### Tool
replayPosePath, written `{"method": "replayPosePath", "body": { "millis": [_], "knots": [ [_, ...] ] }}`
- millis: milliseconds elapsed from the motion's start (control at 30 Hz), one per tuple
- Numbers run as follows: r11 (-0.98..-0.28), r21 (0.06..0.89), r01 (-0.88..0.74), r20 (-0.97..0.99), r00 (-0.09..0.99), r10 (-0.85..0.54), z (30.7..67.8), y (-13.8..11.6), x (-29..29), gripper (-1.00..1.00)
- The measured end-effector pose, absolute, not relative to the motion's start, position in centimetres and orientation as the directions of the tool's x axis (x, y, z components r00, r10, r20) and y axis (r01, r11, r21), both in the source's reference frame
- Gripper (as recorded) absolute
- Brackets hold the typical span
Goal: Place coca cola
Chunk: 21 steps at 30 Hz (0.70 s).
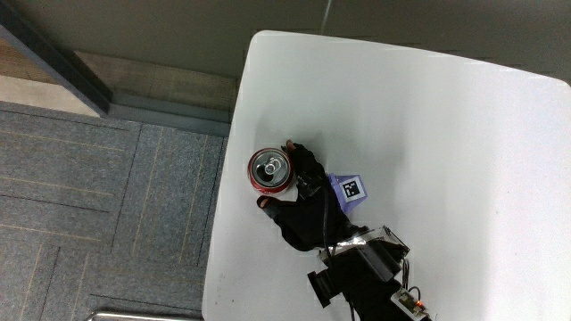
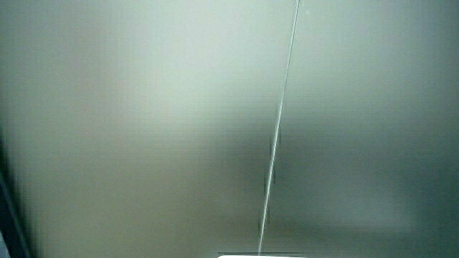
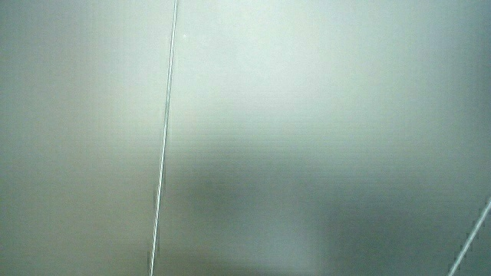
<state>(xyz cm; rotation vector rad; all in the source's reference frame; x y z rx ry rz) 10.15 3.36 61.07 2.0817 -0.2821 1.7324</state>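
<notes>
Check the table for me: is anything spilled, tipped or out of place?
Nothing stands out. The can stands upright near the table's edge, with the hand curled around it. No spill shows. Both side views show only a pale wall.

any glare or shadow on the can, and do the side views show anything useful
Main view: the can has a bright glint on its silver top, the hand around it casts only a faint soft shadow on the white table, lighting even. Both side views: only a pale wall with a thin line and dim shading, no can or hand.

White table (image 1: 428, 134); red can (image 1: 271, 169) upright near edge.
</notes>
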Motion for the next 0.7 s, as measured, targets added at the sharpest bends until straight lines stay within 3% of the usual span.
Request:
{"method": "replayPosePath", "body": {
  "millis": [167,200,233,300,433,467,500,533,600,633,667,700],
  "knots": [
    [-0.891,0.200,-0.407,0.973,0.189,0.132,60.9,3.6,10.0,-0.95],
    [-0.889,0.225,-0.399,0.964,0.225,0.144,61.1,3.7,10.1,-1.00],
    [-0.892,0.189,-0.410,0.977,0.169,0.130,60.9,3.6,10.0,-1.00],
    [-0.885,0.232,-0.404,0.959,0.248,0.138,61.2,3.7,10.2,-1.00],
    [-0.881,0.191,-0.433,0.974,0.195,0.116,60.7,3.8,10.1,-1.00],
    [-0.895,0.134,-0.426,0.928,0.370,-0.037,62.2,3.8,10.8,-1.00],
    [-0.873,0.280,-0.400,0.942,0.289,0.170,60.6,4.1,10.7,-1.00],
    [-0.857,0.340,-0.387,0.929,0.280,0.242,59.5,4.4,10.7,-1.00],
    [-0.875,0.280,-0.394,0.944,0.277,0.178,59.9,4.5,11.3,-1.00],
    [-0.862,0.334,-0.382,0.927,0.299,0.227,59.4,4.7,11.5,-1.00],
    [-0.903,0.128,-0.409,0.907,0.416,-0.060,60.1,4.4,12.2,-1.00],
    [-0.897,0.165,-0.410,0.927,0.376,-0.002,60.0,4.5,12.4,-1.00]
  ]
}}
